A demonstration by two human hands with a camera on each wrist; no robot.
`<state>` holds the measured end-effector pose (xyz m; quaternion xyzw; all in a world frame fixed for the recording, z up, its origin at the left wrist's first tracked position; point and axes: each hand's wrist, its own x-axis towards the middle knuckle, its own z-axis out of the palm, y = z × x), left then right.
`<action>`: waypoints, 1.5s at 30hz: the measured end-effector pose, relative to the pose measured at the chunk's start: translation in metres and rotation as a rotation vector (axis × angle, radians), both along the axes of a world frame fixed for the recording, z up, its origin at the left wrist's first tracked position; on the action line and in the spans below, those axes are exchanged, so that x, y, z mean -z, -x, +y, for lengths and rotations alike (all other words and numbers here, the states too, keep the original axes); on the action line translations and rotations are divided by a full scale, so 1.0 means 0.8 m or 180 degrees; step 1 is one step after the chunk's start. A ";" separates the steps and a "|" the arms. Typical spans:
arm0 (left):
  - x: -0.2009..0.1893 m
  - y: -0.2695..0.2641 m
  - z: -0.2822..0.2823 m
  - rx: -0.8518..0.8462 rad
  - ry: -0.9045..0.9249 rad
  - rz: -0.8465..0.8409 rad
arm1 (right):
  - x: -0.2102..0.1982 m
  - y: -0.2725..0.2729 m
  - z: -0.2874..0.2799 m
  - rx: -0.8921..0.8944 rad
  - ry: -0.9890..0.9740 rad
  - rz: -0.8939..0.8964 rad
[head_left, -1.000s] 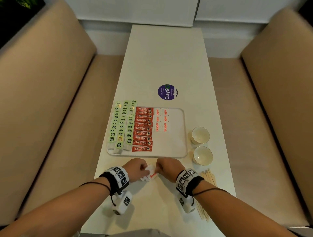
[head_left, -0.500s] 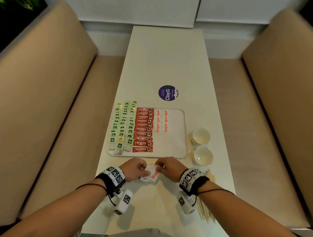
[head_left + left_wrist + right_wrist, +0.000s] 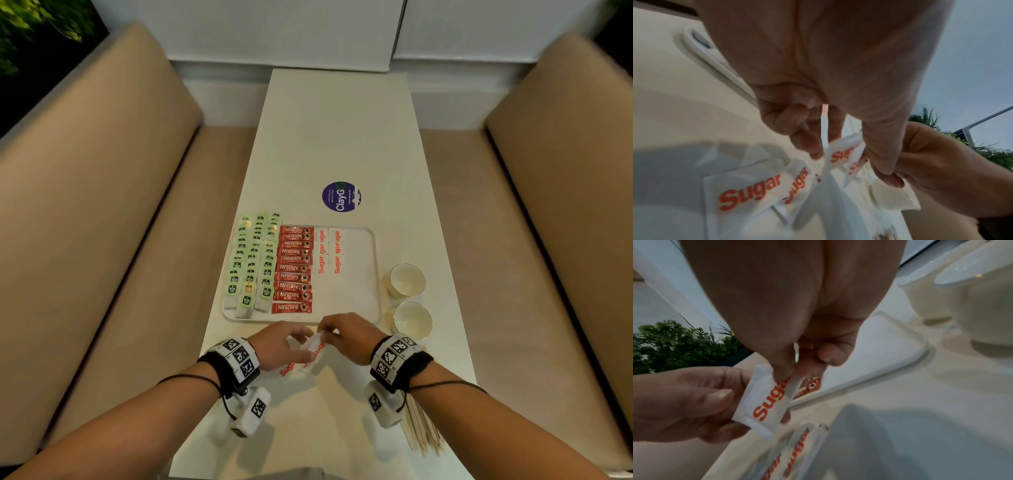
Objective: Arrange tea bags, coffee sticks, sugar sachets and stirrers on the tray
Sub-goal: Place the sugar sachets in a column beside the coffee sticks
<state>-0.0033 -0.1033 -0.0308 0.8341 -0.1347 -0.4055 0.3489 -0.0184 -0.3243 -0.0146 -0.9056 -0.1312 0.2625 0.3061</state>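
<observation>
A white tray (image 3: 359, 308) holds rows of green tea bags (image 3: 253, 260), red coffee sticks (image 3: 294, 270) and two columns of sugar sachets (image 3: 329, 251). Just in front of its near edge, my left hand (image 3: 301, 339) and right hand (image 3: 325, 330) both pinch a white sugar sachet (image 3: 317, 344) lifted off the table. In the right wrist view my right hand (image 3: 795, 373) pinches the sachet (image 3: 766, 400) by its top, while the left thumb presses its side. Loose sugar sachets (image 3: 748, 190) lie below on the table. Wooden stirrers (image 3: 423, 435) lie by my right forearm.
Two white cups (image 3: 407, 279) (image 3: 412, 318) stand right of the tray. A round purple sticker (image 3: 340, 197) lies on the table beyond the tray. Beige bench seats run along both sides of the narrow white table (image 3: 335, 137).
Both hands have moved a little forward toward the tray's near edge. The sachet pinched between them has risen off the loose pile.
</observation>
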 end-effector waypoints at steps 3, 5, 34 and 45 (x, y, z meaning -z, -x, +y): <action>-0.014 0.002 -0.012 0.0286 0.0291 0.0203 | -0.009 -0.005 0.002 -0.0014 -0.0086 -0.0155; -0.026 0.002 -0.019 0.0275 0.0357 0.0280 | -0.011 -0.008 0.002 0.0009 -0.0128 -0.0194; -0.031 -0.056 -0.024 -0.1241 0.0766 0.0109 | 0.005 -0.032 0.000 0.1603 -0.1139 0.0321; -0.004 -0.070 -0.032 -0.1936 0.0700 0.0571 | 0.039 -0.080 -0.013 0.1892 -0.0276 0.0331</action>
